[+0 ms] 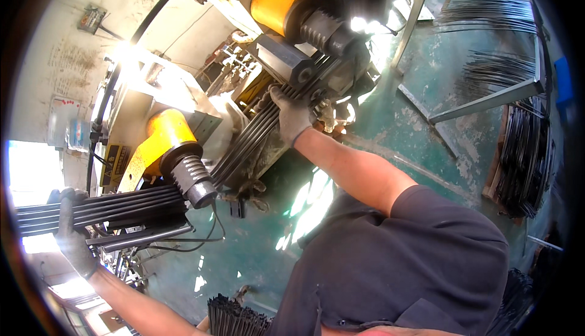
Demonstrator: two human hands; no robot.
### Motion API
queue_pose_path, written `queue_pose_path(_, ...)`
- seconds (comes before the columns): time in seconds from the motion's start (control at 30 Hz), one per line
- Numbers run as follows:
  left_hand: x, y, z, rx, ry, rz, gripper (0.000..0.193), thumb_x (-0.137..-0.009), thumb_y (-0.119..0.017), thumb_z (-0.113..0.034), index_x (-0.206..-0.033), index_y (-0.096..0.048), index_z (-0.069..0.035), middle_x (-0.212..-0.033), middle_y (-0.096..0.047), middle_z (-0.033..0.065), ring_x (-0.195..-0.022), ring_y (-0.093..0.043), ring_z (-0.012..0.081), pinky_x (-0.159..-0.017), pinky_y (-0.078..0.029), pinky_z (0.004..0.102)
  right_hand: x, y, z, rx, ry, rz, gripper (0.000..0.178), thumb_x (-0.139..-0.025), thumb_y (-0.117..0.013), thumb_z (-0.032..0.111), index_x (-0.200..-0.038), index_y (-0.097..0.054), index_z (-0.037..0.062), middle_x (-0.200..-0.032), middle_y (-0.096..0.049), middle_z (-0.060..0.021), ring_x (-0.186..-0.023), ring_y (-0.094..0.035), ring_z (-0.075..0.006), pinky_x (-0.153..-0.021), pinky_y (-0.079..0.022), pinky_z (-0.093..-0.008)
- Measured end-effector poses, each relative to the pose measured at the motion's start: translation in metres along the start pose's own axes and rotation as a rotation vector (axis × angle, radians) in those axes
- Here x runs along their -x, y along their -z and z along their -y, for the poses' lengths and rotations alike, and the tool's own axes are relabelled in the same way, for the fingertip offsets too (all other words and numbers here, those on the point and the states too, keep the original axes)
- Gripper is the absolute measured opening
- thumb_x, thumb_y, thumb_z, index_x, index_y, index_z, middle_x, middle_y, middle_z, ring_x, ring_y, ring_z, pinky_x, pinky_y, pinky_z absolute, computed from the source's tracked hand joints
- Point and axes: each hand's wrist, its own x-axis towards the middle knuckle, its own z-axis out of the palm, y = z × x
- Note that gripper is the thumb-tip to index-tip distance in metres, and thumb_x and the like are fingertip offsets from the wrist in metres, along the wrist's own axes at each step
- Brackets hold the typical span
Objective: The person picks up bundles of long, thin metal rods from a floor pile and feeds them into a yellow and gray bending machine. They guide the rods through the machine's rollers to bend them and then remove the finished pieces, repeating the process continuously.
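A side-by-side row of long black metal rods (253, 138) runs across the machine from left to upper right. My left hand (74, 238), in a dark grey glove, is wrapped round the rods near their left end, with fingers showing over the top. My right hand (294, 115), in a lighter grey glove, grips the row farther right, beside a dark steel clamp block (283, 61). Some of its fingers are hidden behind the rods. Between my hands, the rods pass by a ribbed black cylinder (193, 177) on a yellow machine arm (161, 138).
A second yellow arm (283, 0) with a ribbed cylinder (326, 31) stands farther right. Black cables (204, 241) hang below the left machine. Bundles of thin rods lie on a metal rack (487, 101) at right. Another upright bundle (234, 318) stands near my body.
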Motion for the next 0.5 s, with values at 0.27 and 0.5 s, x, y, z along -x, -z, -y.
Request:
queue_pose_path(0.27,0.023,0.0,-0.01,-0.004,0.036,-0.08,0.04,-0.092,-0.061,-0.012,-0.129,-0.05,0.001,-0.105,-0.064,0.0143,-0.099,-0.063,0.0239,-0.091,-0.049,0.0371,-0.013,0.016,-0.018,-0.03,-0.073,0.063,0.014,-0.093,-0.061,0.014,-0.098,-0.061,0.001,-0.07,-0.064,-0.0108,-0.061,-0.063,-0.023,-0.06,-0.052,-0.0353)
queue_pose_path(0.5,0.108,0.058,-0.004,-0.107,-0.121,-0.247,0.034,-0.096,-0.053,-0.017,-0.114,-0.063,0.01,-0.116,-0.062,0.0158,-0.107,-0.06,0.0242,-0.09,-0.051,0.0321,0.036,0.021,0.018,-0.007,-0.212,0.05,0.012,-0.095,-0.059,0.015,-0.095,-0.054,0.004,-0.076,-0.059,-0.0089,-0.069,-0.061,-0.0243,-0.065,-0.055,-0.0393)
